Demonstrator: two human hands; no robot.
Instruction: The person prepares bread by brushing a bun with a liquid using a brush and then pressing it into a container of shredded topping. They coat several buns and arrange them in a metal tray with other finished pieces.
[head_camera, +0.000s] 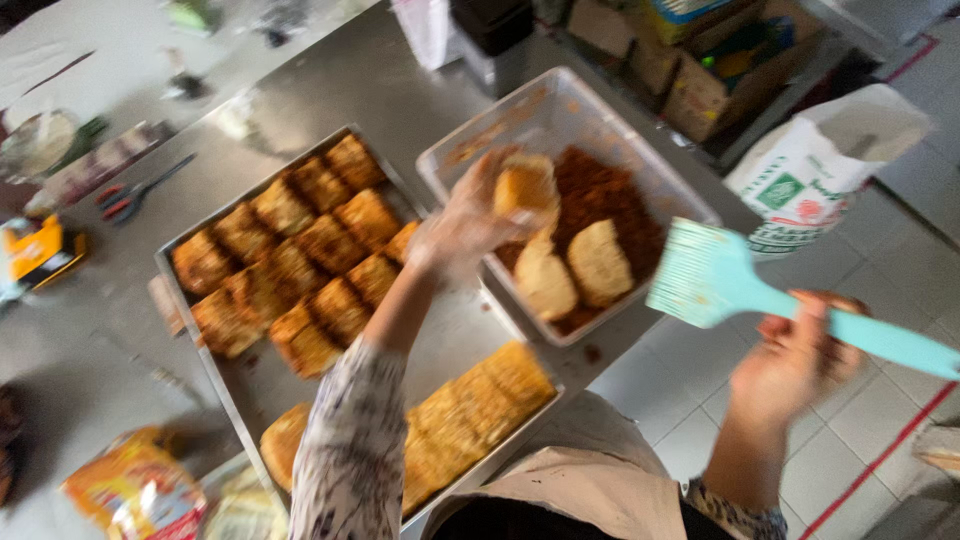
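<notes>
Head view: left hand (462, 225) grips a bun (524, 186) above the tub (520, 110) of brown crumbs, where two more buns (575, 268) lie. Right hand (795, 360), closed on a blue brush (715, 275), hovers beside the tub. Coated buns fill the tray (450, 345).

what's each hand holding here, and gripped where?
Left hand holds a bread bun by its lower side, fingers under it, over the plastic tub. Right hand holds a light-blue silicone brush mid-handle, bristles up-left.
</notes>
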